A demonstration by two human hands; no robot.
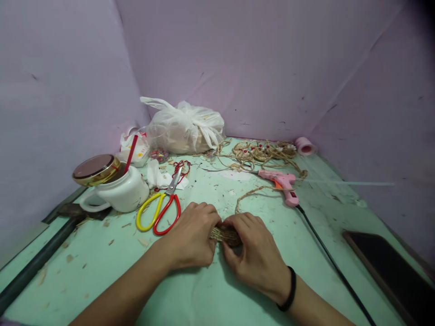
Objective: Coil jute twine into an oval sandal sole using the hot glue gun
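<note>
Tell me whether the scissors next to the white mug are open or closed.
Open, slightly. The scissors lie flat on the green table, their yellow and red handle loops spread apart; the blades near the tip look nearly together.

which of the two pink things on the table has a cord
The pink glue gun beside the twine has the black cord; the pink tape roll at the back wall has none.

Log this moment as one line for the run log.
left hand: grips jute-wrapped piece | right hand: grips same piece | scissors left, glue gun beyond
</note>
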